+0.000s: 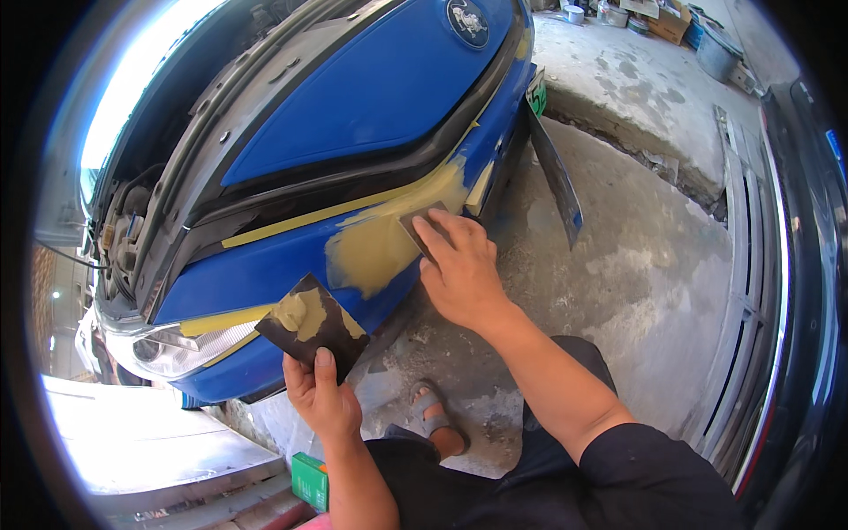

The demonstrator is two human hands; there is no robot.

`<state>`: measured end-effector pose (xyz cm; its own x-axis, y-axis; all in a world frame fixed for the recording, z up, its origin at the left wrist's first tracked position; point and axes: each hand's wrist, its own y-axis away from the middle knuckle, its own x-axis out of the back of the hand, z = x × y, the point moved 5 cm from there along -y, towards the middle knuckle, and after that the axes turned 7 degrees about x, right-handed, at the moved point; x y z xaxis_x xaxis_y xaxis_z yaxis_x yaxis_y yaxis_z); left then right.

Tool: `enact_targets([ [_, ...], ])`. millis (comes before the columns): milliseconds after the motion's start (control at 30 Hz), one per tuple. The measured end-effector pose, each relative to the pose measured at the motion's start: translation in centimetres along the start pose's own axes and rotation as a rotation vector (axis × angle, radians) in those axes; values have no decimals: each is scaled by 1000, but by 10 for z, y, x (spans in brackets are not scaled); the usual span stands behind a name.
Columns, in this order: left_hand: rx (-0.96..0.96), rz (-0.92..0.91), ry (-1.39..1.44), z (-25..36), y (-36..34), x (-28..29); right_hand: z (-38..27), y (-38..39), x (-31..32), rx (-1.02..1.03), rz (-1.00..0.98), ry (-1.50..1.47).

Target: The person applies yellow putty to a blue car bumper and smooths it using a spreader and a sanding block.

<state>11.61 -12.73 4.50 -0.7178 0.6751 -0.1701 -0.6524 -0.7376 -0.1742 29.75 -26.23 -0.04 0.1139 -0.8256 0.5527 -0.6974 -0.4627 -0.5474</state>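
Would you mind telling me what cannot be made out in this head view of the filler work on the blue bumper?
- Spreader: mostly hidden under the right hand; its working edge is unseen.
- Dark mixing board: its lower corner is covered by the left hand.
- Green box: partly hidden behind the left forearm.
- Cans and boxes at the top edge: cut off and too small to identify.

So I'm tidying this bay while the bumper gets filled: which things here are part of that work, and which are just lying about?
In use:
- spreader pressed under the right hand
- dark board with putty, in the left hand
- yellowish filler patch on the blue bumper
- yellow masking tape

Lying about:
- green box
- grey tub
- cardboard box
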Motion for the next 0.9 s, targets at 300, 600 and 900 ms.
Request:
enact_targets([
  [300, 4, -4, -8, -1, 0, -2, -11, -4, -9, -3, 12, 18],
  [600, 22, -28, 8, -4, 0, -1, -17, -6, -8, 7, 45, -5],
  [900, 6, -44, -14, -4, -1, -1, -7, -1, -5, -16, 28, 11],
])
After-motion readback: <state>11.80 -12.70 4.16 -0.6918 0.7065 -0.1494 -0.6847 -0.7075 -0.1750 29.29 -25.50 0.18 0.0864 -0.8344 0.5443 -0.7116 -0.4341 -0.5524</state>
